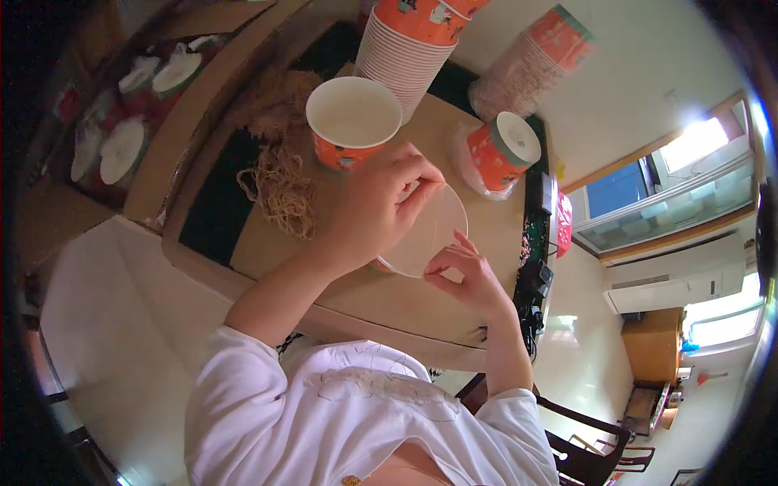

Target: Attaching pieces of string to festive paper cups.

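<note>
In front of me, both hands hold a round, pale, thin-rimmed piece (433,231), a lid or a paper cup's mouth; I cannot tell which. My left hand (385,198) is closed, thumb and forefinger pinching its upper rim. At its lower edge, my right hand (466,271) pinches the rim between thumb and fingers. Just beyond my left hand stands an upright orange paper cup (348,155) with a white inside. A loose bundle of tan string (281,190) lies to its left.
A tall stack of orange-and-white paper cups (403,61) rises behind. Another stack (531,65) leans at the far right, near a plastic-wrapped orange tub (502,158). Cardboard box (190,109) with more cups stands left. Dark cables and plugs (535,279) line the table's right edge.
</note>
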### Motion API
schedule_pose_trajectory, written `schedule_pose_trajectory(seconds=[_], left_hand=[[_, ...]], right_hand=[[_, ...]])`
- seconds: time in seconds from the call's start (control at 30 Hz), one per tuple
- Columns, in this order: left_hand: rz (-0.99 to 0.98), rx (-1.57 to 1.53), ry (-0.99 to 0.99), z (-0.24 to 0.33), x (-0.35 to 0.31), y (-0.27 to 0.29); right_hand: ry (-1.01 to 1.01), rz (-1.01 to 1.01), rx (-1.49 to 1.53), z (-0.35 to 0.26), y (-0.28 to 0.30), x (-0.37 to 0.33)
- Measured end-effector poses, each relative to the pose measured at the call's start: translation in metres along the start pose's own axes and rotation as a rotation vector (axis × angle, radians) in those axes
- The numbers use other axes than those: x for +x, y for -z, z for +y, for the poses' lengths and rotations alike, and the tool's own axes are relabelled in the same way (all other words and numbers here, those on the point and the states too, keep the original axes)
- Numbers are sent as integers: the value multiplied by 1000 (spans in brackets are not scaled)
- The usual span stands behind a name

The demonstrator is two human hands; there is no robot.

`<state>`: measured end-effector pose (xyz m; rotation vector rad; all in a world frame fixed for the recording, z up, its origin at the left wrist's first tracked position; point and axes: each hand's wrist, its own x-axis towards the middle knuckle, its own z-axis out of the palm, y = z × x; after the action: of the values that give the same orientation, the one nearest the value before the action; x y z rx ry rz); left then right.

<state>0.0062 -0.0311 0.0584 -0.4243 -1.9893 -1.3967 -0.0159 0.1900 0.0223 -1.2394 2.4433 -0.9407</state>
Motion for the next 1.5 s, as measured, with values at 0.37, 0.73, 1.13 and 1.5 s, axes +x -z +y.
schedule_pose_trajectory(seconds=[0.37,0.73,1.13,1.5], left_hand=[[-198,253,101,12,-71,-26],[-245,143,173,-36,-99,-43],[-663,2,215,-59,-35,41],[-524,-66,123,-91,-22,40]], right_hand=[[-262,240,638,5,-17,1],[-136,796,1472,-9,-5,-2],[3,958,1941,59,7,-65],[-415,847,1147,21,-5,-73]])
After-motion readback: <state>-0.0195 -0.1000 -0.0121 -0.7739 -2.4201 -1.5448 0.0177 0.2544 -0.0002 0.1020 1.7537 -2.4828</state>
